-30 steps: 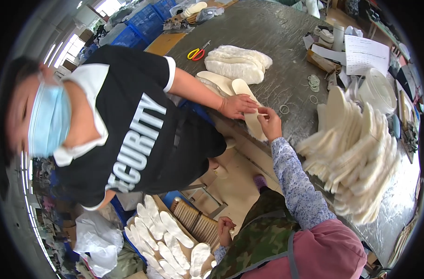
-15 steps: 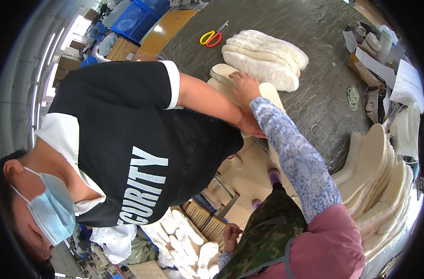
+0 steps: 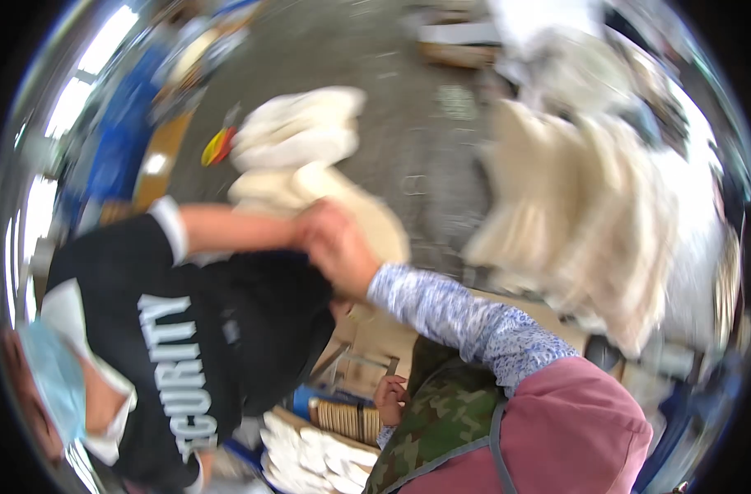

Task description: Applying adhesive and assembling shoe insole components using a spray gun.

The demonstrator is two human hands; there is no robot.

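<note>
My right hand [image 3: 342,251], in a blue-and-white patterned sleeve, is over the table's near edge, against a co-worker's hand and forearm [image 3: 235,230]. Motion blur smears its fingers, so its grip does not show. Just beyond it lie flat cream insoles [image 3: 359,210], partly overlapping. Farther back is a pile of fluffy white insoles [image 3: 297,128]. Low by my camouflage apron [image 3: 441,412], my left hand [image 3: 389,398] has its fingers loosely bent and apart, with nothing visible in them.
A co-worker in a black shirt [image 3: 252,329] stands close on the left. Scissors [image 3: 219,146] with red and yellow handles lie on the dark table [image 3: 310,49]. Stacked cream insoles [image 3: 573,206] fill the right. White insoles [image 3: 310,453] lie below, beside a tan ribbed stack [image 3: 342,420].
The view has swung right, so the table items appear farther left. My right hand has drawn back from the flat insoles toward me. My left hand stays low beside the apron.
</note>
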